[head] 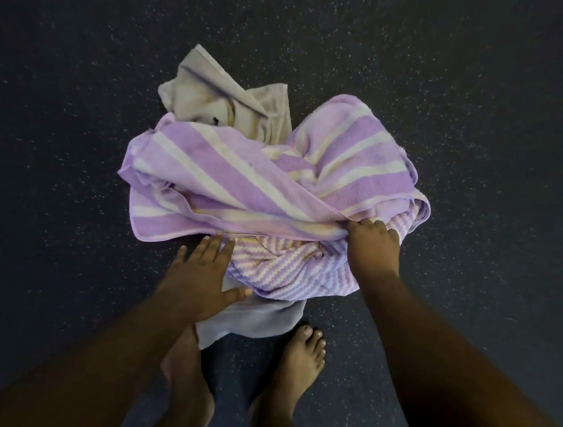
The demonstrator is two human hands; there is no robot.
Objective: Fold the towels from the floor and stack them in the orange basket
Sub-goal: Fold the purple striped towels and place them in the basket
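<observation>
1. The right hand (373,246) is curled, its fingers pinching a bunched fold of the purple-and-white striped towel (242,175) at that towel's near right side.
2. The left hand (198,274) is spread wide, fingers straight and apart, palm down. Its fingertips reach the near hem of the striped towel, and its thumb lies on the pale grey towel (256,317) below.
3. Between the two hands lies a zigzag-patterned purple towel (289,265), crumpled, partly under the striped towel and partly over the pale grey one.
4. The striped towel sits on top of the heap, loosely rumpled and unfolded, covering most of it.
5. At the far side of the heap a beige towel (212,93) sticks out from under the striped one, creased, with a small dark mark on it.
6. The whole heap rests on a dark speckled floor (75,124), about midway across the view.
7. Two bare feet stand on the floor at the near side; the left foot (185,376) touches the pale grey towel, the right foot (296,363) is just beside it.
8. No readable writing or labels show on any towel.
</observation>
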